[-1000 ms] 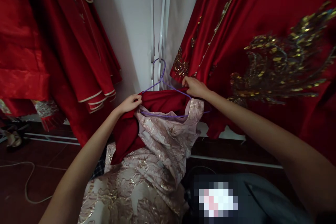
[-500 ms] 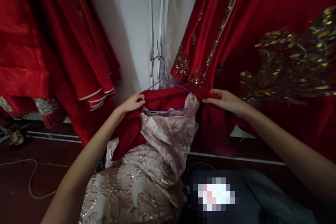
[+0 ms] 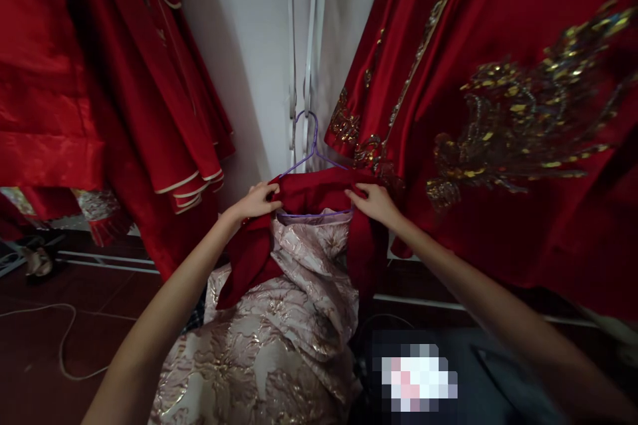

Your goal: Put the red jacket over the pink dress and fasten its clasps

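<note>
A purple wire hanger [image 3: 313, 146] carries a pale pink and gold brocade dress [image 3: 294, 292], with a dark red garment [image 3: 312, 196] draped over its shoulders. My left hand [image 3: 259, 200] pinches the red cloth at the hanger's left shoulder. At the right shoulder my right hand [image 3: 375, 202] grips the red cloth, whose right panel hangs straight down below it. The hanger's hook sits against white vertical rails [image 3: 305, 46].
Red satin robes with cream piping [image 3: 124, 93] hang at the left. A red gown with gold embroidery [image 3: 503, 119] fills the right. Behind is a white wall [image 3: 249, 46]. A white cord [image 3: 60, 345] lies on the dark floor, shoes [image 3: 34, 262] at far left.
My right hand swung out to the right with the red cloth, then came back in to the hanger's right shoulder. The red garment now covers both shoulders. My left hand stayed in place.
</note>
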The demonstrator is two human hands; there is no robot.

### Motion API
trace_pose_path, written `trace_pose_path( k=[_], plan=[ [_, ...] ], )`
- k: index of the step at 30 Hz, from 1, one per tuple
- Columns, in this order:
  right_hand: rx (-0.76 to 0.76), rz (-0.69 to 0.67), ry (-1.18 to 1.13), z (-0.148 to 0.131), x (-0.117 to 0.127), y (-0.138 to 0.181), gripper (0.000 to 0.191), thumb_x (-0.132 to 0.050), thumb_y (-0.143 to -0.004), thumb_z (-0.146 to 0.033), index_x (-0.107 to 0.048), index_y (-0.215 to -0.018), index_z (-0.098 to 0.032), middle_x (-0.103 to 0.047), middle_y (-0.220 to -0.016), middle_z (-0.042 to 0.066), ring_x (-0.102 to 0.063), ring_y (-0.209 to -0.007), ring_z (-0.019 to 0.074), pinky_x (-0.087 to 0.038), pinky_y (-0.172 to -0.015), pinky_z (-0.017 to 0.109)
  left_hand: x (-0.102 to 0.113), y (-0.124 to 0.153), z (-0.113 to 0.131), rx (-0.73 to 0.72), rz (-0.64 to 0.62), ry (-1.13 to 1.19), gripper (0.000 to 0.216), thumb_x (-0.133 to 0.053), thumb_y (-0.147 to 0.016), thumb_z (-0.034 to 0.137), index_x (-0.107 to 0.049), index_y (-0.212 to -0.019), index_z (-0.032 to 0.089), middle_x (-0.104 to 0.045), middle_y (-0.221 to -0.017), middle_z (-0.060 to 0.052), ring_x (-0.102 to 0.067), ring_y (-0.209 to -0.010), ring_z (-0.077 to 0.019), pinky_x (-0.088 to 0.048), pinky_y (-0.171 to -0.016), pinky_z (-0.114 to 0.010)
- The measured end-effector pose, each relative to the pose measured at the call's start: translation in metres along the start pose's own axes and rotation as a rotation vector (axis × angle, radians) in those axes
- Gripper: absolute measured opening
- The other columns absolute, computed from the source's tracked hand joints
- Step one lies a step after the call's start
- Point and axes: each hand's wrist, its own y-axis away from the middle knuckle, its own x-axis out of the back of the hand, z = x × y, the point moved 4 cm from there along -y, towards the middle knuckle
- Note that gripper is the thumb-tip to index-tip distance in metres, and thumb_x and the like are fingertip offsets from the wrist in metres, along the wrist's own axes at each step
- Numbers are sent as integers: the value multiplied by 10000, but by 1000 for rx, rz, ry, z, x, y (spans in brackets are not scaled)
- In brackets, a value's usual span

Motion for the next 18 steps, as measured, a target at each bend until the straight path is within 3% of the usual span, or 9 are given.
trace_pose_path(
  k=[4,7,11,15,18],
  plan=[
    [147,-64,-187,-60,-39,20,352,-422,-832,-444,-400,-575,-205,-438,-468,-19,-397,-466,115,-267,-479,243,3,-2,-5,82,-17,-2,195,-545,-716,358,-509,-821,198,-489,-824,-22,-462,-896,-226,-337,-882,-408],
    [198,-33,-271,-84,-43,36,342,-400,-861,-432,-382,-600,-212,-460,-509,-17,-402,-461,115,-291,-491,246,11,3,-10,70,61,39,167,-583,-693,319,-528,-793,197,-487,-899,-30,-438,-960,-232,-325,-917,-414],
    [78,169,-330,-65,-25,44,245,-483,-814,-394,-387,-666,-224,-475,-562,-18,-455,-522,137,-350,-537,250,19,33,-3,177,402,172,141,-623,-663,259,-519,-727,190,-487,-983,-45,-426,-1026,-230,-357,-907,-370],
    [-42,269,-586,-39,-17,43,185,-535,-751,-312,-380,-820,-241,-495,-628,-40,-498,-572,142,-392,-564,243,11,60,19,314,425,686,161,-534,-769,337,-441,-769,205,-511,-725,19,-509,-664,-121,-434,-620,-234],
    [-27,283,-716,-46,-21,40,126,-481,-742,-229,-394,-831,-245,-481,-673,-34,-495,-614,142,-409,-601,250,21,59,45,311,507,857,196,-560,-768,348,-422,-815,216,-504,-690,47,-467,-545,-78,-395,-521,-187]
  ],
)
